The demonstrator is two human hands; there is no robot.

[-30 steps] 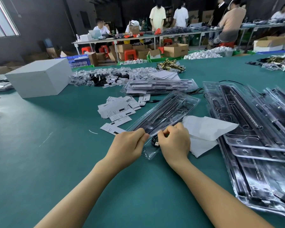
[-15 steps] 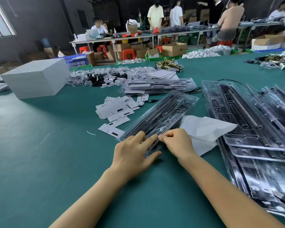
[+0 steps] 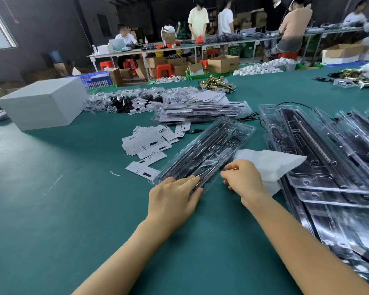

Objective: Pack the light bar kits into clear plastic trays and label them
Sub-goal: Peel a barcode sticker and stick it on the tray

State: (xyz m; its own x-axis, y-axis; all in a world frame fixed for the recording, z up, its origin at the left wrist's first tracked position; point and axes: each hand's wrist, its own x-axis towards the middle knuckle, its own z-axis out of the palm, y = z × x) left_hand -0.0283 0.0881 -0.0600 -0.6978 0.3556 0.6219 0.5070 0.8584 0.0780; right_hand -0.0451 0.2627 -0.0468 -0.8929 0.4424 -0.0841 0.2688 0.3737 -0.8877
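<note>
Two hands working at the near end of one clear plastic tray on the green table.

The tray, holding dark light bar parts, is lying diagonally near the table's middle, its far end pointing toward the far right. The left hand is pressing flat on its near end, fingers straight and holding nothing. The right hand is curling its fingers, pinching something thin at the tray's near right corner; what it is cannot be told. White labels are lying just left of the tray, and a white sheet is lying at its right.
</note>
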